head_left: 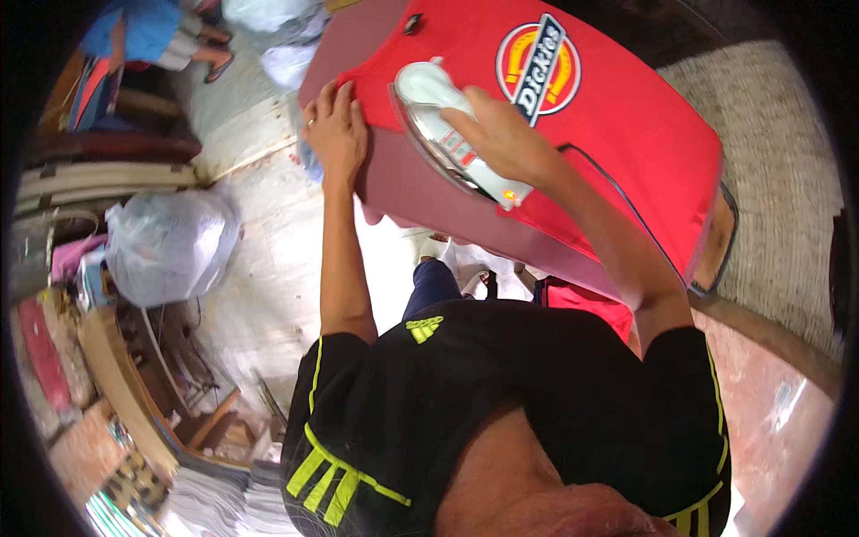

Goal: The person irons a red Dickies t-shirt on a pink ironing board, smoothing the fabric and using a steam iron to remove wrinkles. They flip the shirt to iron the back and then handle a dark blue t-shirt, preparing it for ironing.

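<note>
Head view, only record. The red garment (pixel 640 166) is lying spread over the ironing board (pixel 398 192), covering most of its top and leaving a strip of mauve cover (pixel 380 157) bare along the board's near-left edge. A round emblem (pixel 540 70) is showing toward the board's far side. The right hand (pixel 501 134) is gripping the white electric iron (pixel 455 141) by its handle; the iron is sitting toward the board's left edge, where garment and bare cover are meeting, and its orange light (pixel 509 194) is glowing. The left hand (pixel 336 130) is holding nothing visible: its fingers are lying extended over the board's left edge, at the garment's border. The black cord (pixel 617 191) is trailing over the garment toward the board's right end.

Hazards, judged: those fingers could be getting burnt, the cause being their nearness to the iron's nose. The cord could be dragging creases into the cloth. The emblem could be softening under direct heat. Whether the soleplate (pixel 419 139) is pressing fully flat: cannot tell.
</note>
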`<state>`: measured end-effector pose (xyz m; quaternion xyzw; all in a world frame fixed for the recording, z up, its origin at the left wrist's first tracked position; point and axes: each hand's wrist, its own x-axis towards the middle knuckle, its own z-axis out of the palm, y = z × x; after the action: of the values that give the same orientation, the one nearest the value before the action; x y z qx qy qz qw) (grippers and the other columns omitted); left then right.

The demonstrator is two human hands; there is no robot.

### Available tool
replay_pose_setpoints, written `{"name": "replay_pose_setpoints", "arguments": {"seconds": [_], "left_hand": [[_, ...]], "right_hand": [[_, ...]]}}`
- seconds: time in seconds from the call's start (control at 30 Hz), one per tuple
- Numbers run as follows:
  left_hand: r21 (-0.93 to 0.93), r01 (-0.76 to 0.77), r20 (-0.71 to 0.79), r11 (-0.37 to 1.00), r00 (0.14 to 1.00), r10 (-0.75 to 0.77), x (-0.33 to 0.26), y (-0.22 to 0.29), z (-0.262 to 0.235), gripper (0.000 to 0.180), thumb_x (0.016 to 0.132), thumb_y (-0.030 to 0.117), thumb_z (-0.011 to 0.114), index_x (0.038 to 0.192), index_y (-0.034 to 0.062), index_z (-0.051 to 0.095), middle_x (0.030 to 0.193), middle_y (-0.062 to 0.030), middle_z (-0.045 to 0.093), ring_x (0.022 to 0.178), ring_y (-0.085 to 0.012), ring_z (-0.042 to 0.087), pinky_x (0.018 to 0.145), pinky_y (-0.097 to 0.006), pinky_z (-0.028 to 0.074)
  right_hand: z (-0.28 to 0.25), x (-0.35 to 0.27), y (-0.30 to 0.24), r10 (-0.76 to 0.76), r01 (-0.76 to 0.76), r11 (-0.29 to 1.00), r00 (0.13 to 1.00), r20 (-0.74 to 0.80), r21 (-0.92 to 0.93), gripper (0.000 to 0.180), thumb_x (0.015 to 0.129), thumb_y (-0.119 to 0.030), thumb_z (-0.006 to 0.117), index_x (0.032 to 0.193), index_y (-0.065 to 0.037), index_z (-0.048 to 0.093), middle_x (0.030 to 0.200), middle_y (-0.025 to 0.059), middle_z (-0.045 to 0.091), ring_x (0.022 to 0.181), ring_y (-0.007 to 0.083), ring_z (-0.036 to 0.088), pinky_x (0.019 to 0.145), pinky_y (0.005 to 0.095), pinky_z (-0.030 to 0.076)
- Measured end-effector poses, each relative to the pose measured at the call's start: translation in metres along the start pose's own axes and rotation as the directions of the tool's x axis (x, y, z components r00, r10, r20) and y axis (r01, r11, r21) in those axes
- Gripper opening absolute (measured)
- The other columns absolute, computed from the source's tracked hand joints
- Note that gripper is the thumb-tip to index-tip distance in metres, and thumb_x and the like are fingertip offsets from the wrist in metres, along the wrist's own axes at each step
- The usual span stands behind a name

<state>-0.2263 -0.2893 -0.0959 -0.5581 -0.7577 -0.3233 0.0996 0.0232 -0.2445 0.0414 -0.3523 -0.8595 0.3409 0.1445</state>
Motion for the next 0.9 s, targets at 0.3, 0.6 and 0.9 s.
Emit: {"name": "replay_pose_setpoints", "arguments": {"seconds": [0.3, 0.6, 0.9], "left_hand": [[-0.006, -0.15, 0.053, 0.989, 0.987, 0.15, -0.002, 0.075, -0.012, 0.045, 0.096, 0.031, 0.055, 0.135, 0.0095, 0.054, 0.147, -0.0171, 0.043, 0.138, -0.0409, 0.034, 0.106, -0.056, 0.027], [-0.263, -0.405, 0.343, 0.876, 0.809, 0.477, -0.032, 0.202, 0.037, 0.062, 0.094, 0.04, 0.058, 0.142, 0.0029, 0.046, 0.153, -0.021, 0.034, 0.144, -0.0441, 0.025, 0.111, -0.061, 0.021], [-0.171, -0.405, 0.512, 0.898, 0.742, 0.433, -0.055, 0.257, 0.039, 0.079, 0.091, 0.05, 0.06, 0.15, 0.0053, 0.034, 0.161, -0.0203, 0.018, 0.148, -0.0442, 0.013, 0.113, -0.063, 0.014]], "right_hand": [[-0.043, -0.058, 0.025, 0.311, -0.311, 0.942, 0.95, 0.019, 0.124, 0.041, 0.1, -0.039, 0.052, 0.1, 0.002, 0.053, 0.077, 0.0243, 0.062, 0.07, 0.0373, 0.064, 0.066, 0.0467, 0.048], [-0.074, -0.185, 0.079, 0.688, -0.512, 0.714, 0.642, -0.34, 0.478, 0.022, 0.101, -0.027, 0.055, 0.096, -0.006, 0.048, 0.067, 0.0022, 0.049, 0.052, 0.0023, 0.045, 0.042, 0.0223, 0.031], [-0.138, -0.12, 0.159, 0.385, -0.404, 0.911, 0.758, -0.527, 0.084, 0.036, 0.097, -0.034, 0.06, 0.103, 0.0, 0.05, 0.083, 0.0305, 0.063, 0.08, 0.0496, 0.062, 0.064, 0.0505, 0.049]]}}
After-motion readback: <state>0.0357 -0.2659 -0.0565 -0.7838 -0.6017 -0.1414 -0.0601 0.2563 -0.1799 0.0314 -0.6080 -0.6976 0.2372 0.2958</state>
